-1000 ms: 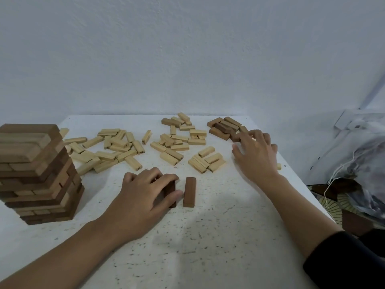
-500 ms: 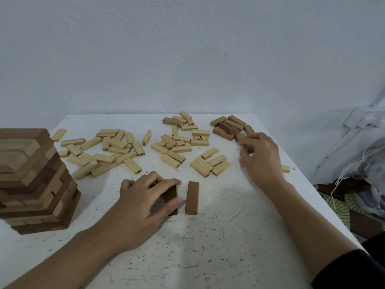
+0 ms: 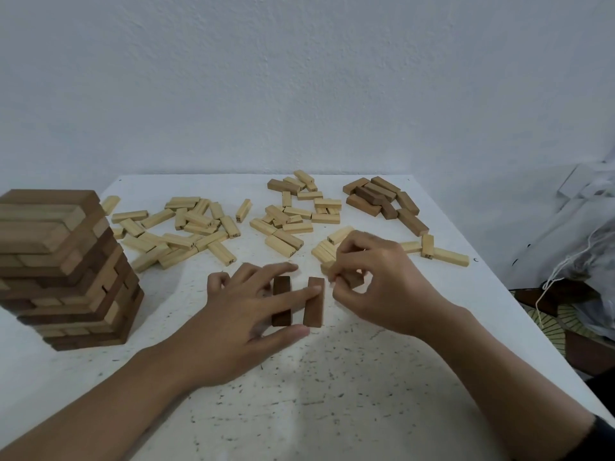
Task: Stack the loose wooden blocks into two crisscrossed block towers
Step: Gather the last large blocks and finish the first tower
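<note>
On the head camera, one finished tower (image 3: pixel 66 267) stands at the left edge of the white surface (image 3: pixel 332 394). In front of the person two blocks lie flat side by side with a small gap: the left dark block (image 3: pixel 282 286) and the right dark block (image 3: pixel 313 311). Both have the long axis pointing away from the person.

The left hand (image 3: pixel 246 314) lies spread over them with straight fingers. One fingertip touches the right dark block, and the hand grips nothing. The right hand (image 3: pixel 376 287) is just beside them on the right, and its curled fingers pinch a third block (image 3: pixel 352 280).

I judge that this one should go down parallel to the two, on their right side, to complete the first layer of the second tower. The right hand is the nearer one to that place.

Behind lie a pile of brown blocks (image 3: pixel 379 197), about ten, and many light blocks (image 3: pixel 186 227), too many to count with certainty.
</note>
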Demonstrator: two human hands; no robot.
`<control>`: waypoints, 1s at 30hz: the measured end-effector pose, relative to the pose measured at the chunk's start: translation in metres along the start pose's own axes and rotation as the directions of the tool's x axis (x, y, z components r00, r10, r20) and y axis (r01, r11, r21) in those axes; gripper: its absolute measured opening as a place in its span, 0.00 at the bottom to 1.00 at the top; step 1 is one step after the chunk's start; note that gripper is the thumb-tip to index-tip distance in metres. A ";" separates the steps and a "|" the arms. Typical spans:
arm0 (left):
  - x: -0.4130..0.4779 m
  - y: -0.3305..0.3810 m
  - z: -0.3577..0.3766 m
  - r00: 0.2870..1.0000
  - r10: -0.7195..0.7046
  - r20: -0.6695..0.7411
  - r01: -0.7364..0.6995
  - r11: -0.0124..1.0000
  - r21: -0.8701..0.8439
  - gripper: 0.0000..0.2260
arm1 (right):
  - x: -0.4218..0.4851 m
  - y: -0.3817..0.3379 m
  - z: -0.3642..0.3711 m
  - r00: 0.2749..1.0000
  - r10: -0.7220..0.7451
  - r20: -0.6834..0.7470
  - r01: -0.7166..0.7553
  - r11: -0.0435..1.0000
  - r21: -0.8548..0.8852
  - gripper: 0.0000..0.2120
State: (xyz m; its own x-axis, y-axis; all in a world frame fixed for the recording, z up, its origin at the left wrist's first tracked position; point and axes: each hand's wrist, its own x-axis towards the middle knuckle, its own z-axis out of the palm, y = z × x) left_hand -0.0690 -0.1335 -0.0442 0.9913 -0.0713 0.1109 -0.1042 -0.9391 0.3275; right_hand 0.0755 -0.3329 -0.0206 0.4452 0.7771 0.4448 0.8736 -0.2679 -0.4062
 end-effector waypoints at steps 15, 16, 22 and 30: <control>-0.005 -0.010 -0.001 0.995 -0.056 -0.082 0.043 0.988 -0.150 0.24 | -0.002 0.015 0.000 0.958 0.057 0.281 -0.080 0.994 0.071 0.24; -0.005 -0.012 -0.001 0.995 -0.058 -0.076 0.045 0.985 -0.165 0.25 | -0.002 0.016 0.001 0.945 0.073 0.319 -0.092 0.995 0.046 0.26; -0.003 -0.012 -0.004 0.997 -0.066 -0.041 0.058 0.984 -0.167 0.30 | 0.000 0.010 0.009 0.945 0.056 0.322 -0.087 0.993 0.083 0.28; -0.005 -0.015 -0.012 0.995 -0.098 0.008 0.097 0.973 -0.207 0.34 | 0.008 0.002 0.021 0.937 0.069 0.341 -0.105 0.991 0.088 0.33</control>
State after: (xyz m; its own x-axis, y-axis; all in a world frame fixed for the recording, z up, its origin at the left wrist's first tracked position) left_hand -0.0736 -0.1152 -0.0380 0.9973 0.0183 0.0710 -0.0216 -0.8516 0.5238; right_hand 0.0765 -0.3153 -0.0343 0.4105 0.9044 0.1164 0.8013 -0.2968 -0.5195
